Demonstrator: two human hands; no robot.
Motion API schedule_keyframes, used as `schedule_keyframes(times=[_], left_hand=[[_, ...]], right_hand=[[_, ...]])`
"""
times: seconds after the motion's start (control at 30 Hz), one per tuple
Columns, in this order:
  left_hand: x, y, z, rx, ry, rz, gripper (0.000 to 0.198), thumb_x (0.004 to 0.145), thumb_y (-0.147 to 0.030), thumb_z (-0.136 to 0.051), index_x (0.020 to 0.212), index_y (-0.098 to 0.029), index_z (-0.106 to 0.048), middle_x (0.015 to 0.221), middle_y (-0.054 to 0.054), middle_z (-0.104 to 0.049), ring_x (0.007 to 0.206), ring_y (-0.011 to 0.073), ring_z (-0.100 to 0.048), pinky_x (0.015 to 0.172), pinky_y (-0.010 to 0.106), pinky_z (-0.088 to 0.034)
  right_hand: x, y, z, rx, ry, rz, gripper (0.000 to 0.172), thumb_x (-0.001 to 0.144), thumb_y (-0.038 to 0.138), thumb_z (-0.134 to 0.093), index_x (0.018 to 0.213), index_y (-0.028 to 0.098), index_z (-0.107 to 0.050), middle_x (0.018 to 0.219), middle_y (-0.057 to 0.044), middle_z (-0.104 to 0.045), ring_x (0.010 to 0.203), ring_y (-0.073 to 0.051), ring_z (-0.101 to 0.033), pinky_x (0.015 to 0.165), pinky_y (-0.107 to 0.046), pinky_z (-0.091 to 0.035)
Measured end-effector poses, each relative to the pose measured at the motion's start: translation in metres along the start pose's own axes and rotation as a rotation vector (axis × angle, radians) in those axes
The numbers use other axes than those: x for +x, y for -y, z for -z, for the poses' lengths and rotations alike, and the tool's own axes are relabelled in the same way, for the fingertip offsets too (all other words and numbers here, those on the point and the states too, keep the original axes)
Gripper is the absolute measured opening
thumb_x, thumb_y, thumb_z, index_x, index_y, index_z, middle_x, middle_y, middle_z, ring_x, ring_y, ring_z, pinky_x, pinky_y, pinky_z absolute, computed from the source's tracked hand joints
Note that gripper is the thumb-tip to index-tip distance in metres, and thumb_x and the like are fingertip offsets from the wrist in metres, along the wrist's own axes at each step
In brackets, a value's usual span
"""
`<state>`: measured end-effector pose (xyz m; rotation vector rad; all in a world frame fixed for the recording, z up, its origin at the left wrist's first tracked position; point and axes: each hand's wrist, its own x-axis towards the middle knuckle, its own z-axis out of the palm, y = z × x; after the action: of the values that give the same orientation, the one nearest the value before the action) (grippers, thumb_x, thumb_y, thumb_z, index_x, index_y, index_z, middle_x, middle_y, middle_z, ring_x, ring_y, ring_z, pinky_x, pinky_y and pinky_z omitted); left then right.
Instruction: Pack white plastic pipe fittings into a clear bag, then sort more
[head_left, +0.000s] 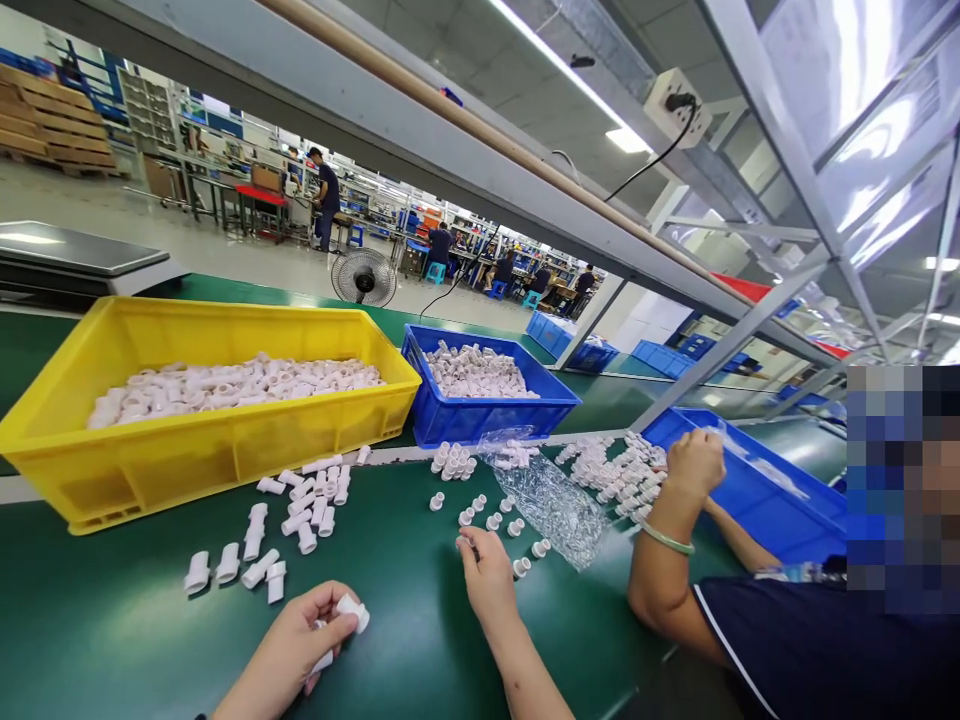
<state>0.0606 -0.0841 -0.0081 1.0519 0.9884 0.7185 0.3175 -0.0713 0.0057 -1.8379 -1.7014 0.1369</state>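
My left hand [304, 635] is closed around white plastic fittings; one fitting [353, 613] sticks out between thumb and fingers, and part of another shows below it. To the right, my right hand [486, 580] has its thumb and fingers pinched, with a bit of something white at the fingertips, mostly hidden. Just beyond that hand, several small white caps [493, 522] stand on the green table [405, 640]. Up and left of my left hand, several white tube fittings [255, 530] lie loose or upright.
A yellow bin [225, 450] and a blue bin [495, 415], both with white parts, stand behind. Right of them lie a clear plastic bag [562, 515] and piled fittings [619, 470]. At the right, a person's raised hand [696, 462] is by another blue bin [787, 510].
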Motion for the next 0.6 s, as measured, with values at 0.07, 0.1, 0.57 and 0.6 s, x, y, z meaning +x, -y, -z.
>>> schedule_keyframes(times=[0.07, 0.1, 0.57, 0.6], left_hand=[[-0.001, -0.001, 0.000, 0.039, -0.014, -0.040, 0.035, 0.067, -0.049, -0.062, 0.073, -0.015, -0.057, 0.053, -0.007, -0.040, 0.037, 0.0036, -0.030, 0.030, 0.014, -0.023], [-0.002, -0.002, -0.001, 0.053, -0.017, -0.052, 0.035, 0.067, -0.049, -0.062, 0.072, -0.015, -0.057, 0.053, -0.007, -0.039, 0.037, 0.0035, -0.030, 0.030, 0.014, -0.022], [-0.005, -0.009, -0.003, -0.199, 0.002, 0.028, 0.026, 0.072, -0.038, -0.061, 0.069, -0.014, -0.053, 0.048, -0.006, -0.043, 0.035, 0.0029, -0.031, 0.028, 0.013, -0.023], [-0.005, -0.009, -0.001, -0.248, 0.007, 0.036, 0.025, 0.073, -0.037, -0.061, 0.069, -0.014, -0.053, 0.047, -0.006, -0.044, 0.035, 0.0025, -0.030, 0.028, 0.012, -0.023]], right_hand=[[0.004, -0.006, -0.004, -0.086, 0.024, 0.029, 0.020, 0.081, 0.015, -0.044, 0.089, 0.016, -0.062, 0.085, -0.008, -0.063, 0.083, -0.022, -0.057, 0.076, -0.036, -0.046], [0.005, -0.007, -0.006, -0.106, 0.038, 0.038, 0.019, 0.080, 0.014, -0.046, 0.089, 0.015, -0.063, 0.085, -0.009, -0.064, 0.083, -0.023, -0.057, 0.076, -0.037, -0.046], [-0.030, 0.108, -0.012, 0.359, 0.513, 0.431, 0.027, 0.083, 0.027, -0.051, 0.110, 0.023, -0.055, 0.092, -0.004, -0.055, 0.084, -0.015, -0.052, 0.076, -0.025, -0.045], [-0.031, 0.109, -0.016, 0.361, 0.511, 0.424, 0.027, 0.084, 0.023, -0.049, 0.110, 0.023, -0.055, 0.092, -0.004, -0.054, 0.085, -0.014, -0.052, 0.077, -0.025, -0.045]])
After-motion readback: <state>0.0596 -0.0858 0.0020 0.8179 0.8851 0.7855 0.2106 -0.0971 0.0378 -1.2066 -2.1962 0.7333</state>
